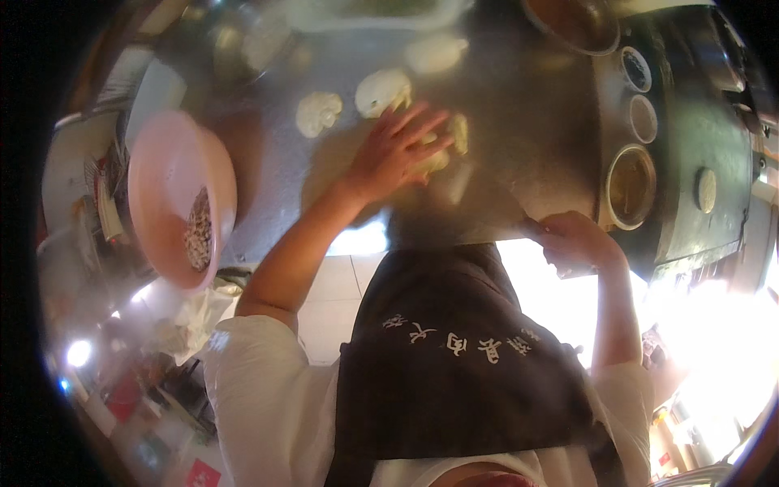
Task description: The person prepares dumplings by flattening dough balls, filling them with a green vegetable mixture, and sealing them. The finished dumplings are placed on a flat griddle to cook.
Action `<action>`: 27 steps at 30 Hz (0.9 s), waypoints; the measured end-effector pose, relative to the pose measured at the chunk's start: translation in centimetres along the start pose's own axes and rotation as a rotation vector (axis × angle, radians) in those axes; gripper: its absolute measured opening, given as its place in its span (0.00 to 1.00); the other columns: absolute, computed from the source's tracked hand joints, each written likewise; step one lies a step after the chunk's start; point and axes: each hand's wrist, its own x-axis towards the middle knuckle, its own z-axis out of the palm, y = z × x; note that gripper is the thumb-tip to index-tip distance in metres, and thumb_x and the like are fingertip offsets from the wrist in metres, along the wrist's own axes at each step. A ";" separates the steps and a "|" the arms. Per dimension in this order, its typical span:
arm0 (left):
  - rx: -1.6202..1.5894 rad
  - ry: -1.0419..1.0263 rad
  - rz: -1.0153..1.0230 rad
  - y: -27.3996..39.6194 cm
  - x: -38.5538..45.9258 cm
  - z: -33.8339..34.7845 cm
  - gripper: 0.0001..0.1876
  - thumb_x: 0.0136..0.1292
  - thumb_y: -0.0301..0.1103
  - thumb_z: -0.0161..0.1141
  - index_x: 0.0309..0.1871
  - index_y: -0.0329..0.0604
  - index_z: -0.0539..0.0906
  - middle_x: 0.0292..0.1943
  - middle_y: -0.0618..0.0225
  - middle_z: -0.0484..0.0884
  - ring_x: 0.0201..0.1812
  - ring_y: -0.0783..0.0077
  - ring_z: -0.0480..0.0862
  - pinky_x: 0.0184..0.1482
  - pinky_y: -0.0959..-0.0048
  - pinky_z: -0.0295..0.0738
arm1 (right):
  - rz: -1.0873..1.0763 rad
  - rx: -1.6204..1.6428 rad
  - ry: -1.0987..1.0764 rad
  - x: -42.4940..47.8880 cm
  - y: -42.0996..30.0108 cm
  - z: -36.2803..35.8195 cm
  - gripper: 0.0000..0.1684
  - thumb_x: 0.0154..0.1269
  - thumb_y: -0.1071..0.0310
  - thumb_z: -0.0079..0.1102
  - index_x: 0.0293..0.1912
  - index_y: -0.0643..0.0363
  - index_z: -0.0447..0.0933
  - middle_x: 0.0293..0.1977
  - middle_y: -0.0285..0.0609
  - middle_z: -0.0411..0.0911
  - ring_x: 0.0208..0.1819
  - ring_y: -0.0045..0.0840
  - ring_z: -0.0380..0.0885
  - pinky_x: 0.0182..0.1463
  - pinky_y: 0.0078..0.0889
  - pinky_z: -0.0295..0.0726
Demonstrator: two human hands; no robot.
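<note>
My left hand (398,149) reaches over the metal worktop (523,115), its fingers spread around a piece of pale dough (437,161) that shows between thumb and fingers. A smaller dough piece (460,134) lies just past the fingertips. My right hand (575,240) grips the dark handle of a broad-bladed knife, apparently a cleaver (487,198). Its blurred blade lies low over the worktop, pointing towards the left hand. Beyond the left hand are a rounded filled dough piece (382,91), a folded dough lump (319,114) and a longer dough piece (436,53).
On the left, a pink plastic basin (158,176) holds a chopped filling (199,234). A round metal container (631,187) and two small bowls (643,119) line the right side. Further right, a flat dough round (706,190) lies on a griddle (688,225). A pale tray (377,21) stands at the back.
</note>
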 end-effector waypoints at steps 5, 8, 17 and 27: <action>-0.338 0.261 -0.565 3.2 -7.6 3.4 0.36 0.46 0.48 0.72 0.59 0.47 0.74 0.56 0.57 0.76 0.56 0.54 0.76 0.56 0.58 0.70 | -0.217 -0.215 0.058 7.7 -5.4 8.0 0.16 0.66 0.58 0.54 0.34 0.63 0.79 0.17 0.38 0.76 0.17 0.22 0.73 0.28 0.30 0.76; -0.466 0.286 -0.625 0.0 -9.0 4.4 0.42 0.44 0.50 0.74 0.62 0.41 0.71 0.57 0.54 0.74 0.56 0.51 0.75 0.56 0.59 0.70 | -0.371 -0.423 0.065 9.1 -4.7 7.6 0.16 0.66 0.58 0.54 0.35 0.62 0.80 0.17 0.40 0.76 0.17 0.23 0.74 0.28 0.30 0.75; -0.207 0.410 -0.577 1.8 -7.2 4.4 0.38 0.40 0.43 0.77 0.58 0.48 0.75 0.54 0.53 0.76 0.56 0.49 0.75 0.59 0.57 0.68 | -0.069 -0.348 -0.003 6.4 -9.9 5.4 0.13 0.68 0.61 0.51 0.36 0.62 0.78 0.14 0.38 0.71 0.12 0.23 0.69 0.17 0.30 0.68; -0.122 0.385 -0.501 2.2 -10.2 3.9 0.35 0.41 0.37 0.76 0.57 0.46 0.76 0.57 0.54 0.73 0.59 0.51 0.72 0.59 0.59 0.67 | -0.317 -0.450 0.076 10.0 -3.4 6.8 0.17 0.65 0.60 0.52 0.28 0.62 0.78 0.13 0.44 0.73 0.12 0.26 0.71 0.17 0.32 0.67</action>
